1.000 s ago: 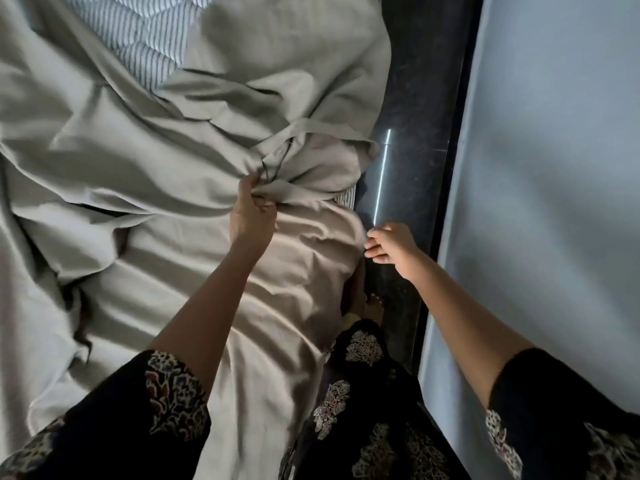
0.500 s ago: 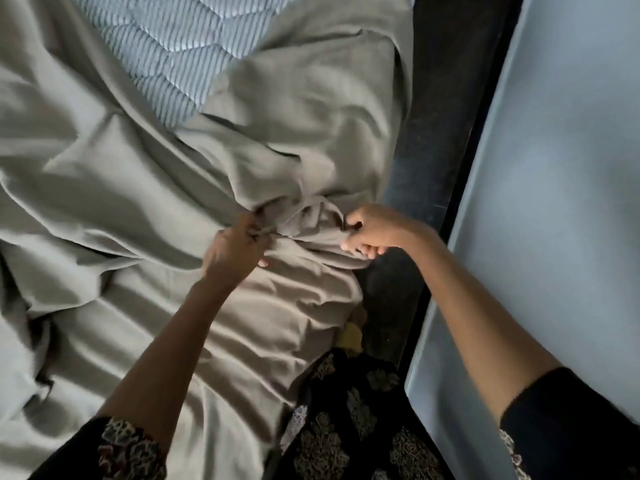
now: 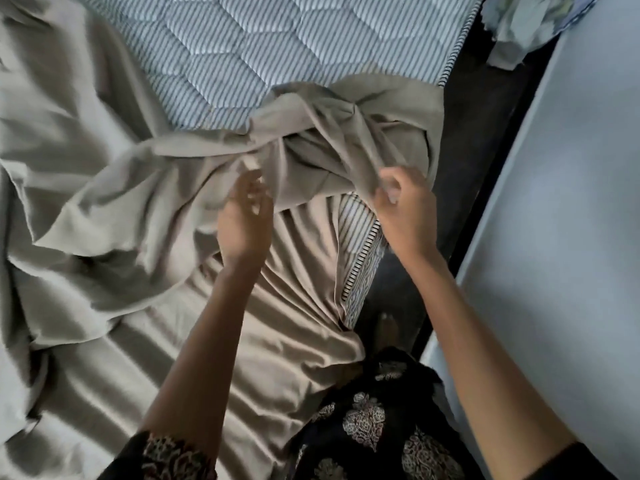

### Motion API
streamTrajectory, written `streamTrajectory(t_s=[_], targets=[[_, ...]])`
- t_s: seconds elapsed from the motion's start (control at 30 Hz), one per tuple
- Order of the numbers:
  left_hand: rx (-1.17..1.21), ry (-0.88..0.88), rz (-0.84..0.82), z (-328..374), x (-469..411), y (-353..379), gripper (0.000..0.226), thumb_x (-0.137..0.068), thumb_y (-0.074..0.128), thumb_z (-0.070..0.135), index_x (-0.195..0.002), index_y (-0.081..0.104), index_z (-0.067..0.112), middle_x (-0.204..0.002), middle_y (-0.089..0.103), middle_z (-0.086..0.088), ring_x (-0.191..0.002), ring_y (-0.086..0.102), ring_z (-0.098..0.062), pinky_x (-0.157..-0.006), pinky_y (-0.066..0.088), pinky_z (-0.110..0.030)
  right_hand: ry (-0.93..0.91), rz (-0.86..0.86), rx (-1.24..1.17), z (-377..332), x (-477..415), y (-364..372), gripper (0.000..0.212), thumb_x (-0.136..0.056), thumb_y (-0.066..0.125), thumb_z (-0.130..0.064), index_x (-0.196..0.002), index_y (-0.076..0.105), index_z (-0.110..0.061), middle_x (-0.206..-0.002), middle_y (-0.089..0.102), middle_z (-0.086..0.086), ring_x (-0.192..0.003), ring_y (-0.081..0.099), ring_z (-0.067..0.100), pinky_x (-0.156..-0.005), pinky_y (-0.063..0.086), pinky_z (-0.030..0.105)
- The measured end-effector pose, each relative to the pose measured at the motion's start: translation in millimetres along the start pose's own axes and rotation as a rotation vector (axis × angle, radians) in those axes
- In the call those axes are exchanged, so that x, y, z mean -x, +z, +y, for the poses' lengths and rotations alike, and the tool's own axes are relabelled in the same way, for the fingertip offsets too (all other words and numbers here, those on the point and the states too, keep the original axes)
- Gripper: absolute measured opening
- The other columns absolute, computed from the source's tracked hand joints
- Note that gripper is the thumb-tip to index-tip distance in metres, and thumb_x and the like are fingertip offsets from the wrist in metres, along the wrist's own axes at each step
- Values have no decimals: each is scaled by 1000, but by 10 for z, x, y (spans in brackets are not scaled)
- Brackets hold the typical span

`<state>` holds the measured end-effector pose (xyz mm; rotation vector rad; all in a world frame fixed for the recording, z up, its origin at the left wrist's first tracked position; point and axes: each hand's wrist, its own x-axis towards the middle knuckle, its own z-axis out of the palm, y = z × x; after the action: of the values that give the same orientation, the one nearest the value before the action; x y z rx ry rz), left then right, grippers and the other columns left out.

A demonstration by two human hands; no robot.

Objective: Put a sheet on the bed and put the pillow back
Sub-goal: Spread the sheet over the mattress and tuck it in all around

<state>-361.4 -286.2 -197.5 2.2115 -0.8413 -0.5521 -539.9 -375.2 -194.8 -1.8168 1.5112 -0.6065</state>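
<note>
Striped mattress [image 3: 242, 46] bare beyond hands; right hand [image 3: 405, 209] pinches bunched sheet [image 3: 138, 185], likely for spreading; left hand [image 3: 246, 216] slack-fingered alongside, holding nothing.

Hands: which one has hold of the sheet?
The right hand, fingers pinching a sheet fold by the mattress edge; the left hand is open, gripping nothing.

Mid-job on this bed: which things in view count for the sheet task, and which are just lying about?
For the job:
- sheet, bunched across the bed
- mattress, partly bare
- right hand, pinching a sheet fold
- left hand, fingers loose at the sheet
No pillow is in view.

Lying about:
- crumpled cloth, top right
- dark floor
- pale surface, at right
</note>
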Motion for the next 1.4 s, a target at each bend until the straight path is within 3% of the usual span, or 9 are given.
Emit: streamTrajectory(t_s=[0.23, 0.33, 0.43, 0.67, 0.8, 0.93, 1.03, 1.23, 1.4], targets=[[-181, -58, 16, 33, -413, 175, 79, -88, 51, 14, -151, 4, 26, -69, 61, -8, -56, 54, -24, -58, 47, -38, 162, -363, 139, 312, -371, 158, 69, -82, 64, -38, -140, 30, -18, -122, 56, 15, -114, 53, 29, -87, 48, 39], [-384, -212, -162, 120, -967, 195, 47, -83, 55, 17, -129, 53, 19, -103, 68, -13, -85, 65, -30, -74, 52, -40, 142, -522, 283, 190, -745, 63, 7, -88, 51, -20, -86, 48, -14, -78, 58, 8, -74, 60, 28, -62, 47, 37], [-569, -231, -148, 443, -1405, 176, 28, -91, 50, 19, -111, 63, 5, -111, 66, -19, -106, 61, -35, -87, 50, -41, 255, -545, 139, -13, -1214, -223, 12, -90, 53, -7, -80, 53, -13, -72, 58, 9, -51, 58, 17, -47, 52, 28], [-312, 242, -142, 982, -1871, 460, 77, -79, 40, 15, -150, 12, 7, -150, 31, -18, -129, 39, -38, -99, 37, -47, 88, -183, -372, -343, -1925, -555, 69, -91, 46, 5, -150, 16, -15, -157, 18, 1, -141, 18, 11, -98, 22, -3], [-331, 244, 85, 869, -1458, 751, 44, -78, 38, 23, -112, 64, 12, -113, 65, -12, -102, 58, -37, -86, 44, -44, 27, -19, -177, -132, -1875, -412, 33, -88, 53, -3, -119, 60, -8, -122, 61, 5, -113, 56, 16, -95, 46, 27], [-310, 264, 133, 775, -896, 966, 15, -84, 52, 22, -80, 63, 12, -78, 64, -5, -70, 57, -29, -65, 40, -33, 118, -58, 50, 273, -1872, -160, 31, -78, 59, -25, -101, 62, -5, -92, 61, 10, -82, 56, 19, -72, 50, 34], [-445, 76, -74, 679, -677, 1107, 23, -81, 63, 31, -94, 60, 12, -91, 63, -7, -81, 58, -31, -68, 45, -36, 117, -296, 319, 383, -1954, -62, 47, -80, 66, -34, -121, 54, -15, -109, 55, 17, -100, 53, 31, -76, 48, 38], [-288, -102, -215, 902, -1058, 1158, 43, -73, 49, 29, -108, 64, 9, -102, 64, -13, -83, 62, -37, -69, 53, -44, 259, -251, 105, 26, -2881, -392, 26, -89, 47, -7, -64, 47, -16, -74, 58, 7, -62, 62, 22, -56, 48, 35], [125, 137, -221, 1597, -1203, 1332, 29, -75, 48, 3, -98, 67, 2, -93, 63, 4, -80, 58, 5, -66, 47, -13, 22, 0, -261, -293, -3516, -580, 45, -91, 43, 1, -137, 41, -1, -140, 45, 12, -122, 50, 17, -89, 47, 21]])
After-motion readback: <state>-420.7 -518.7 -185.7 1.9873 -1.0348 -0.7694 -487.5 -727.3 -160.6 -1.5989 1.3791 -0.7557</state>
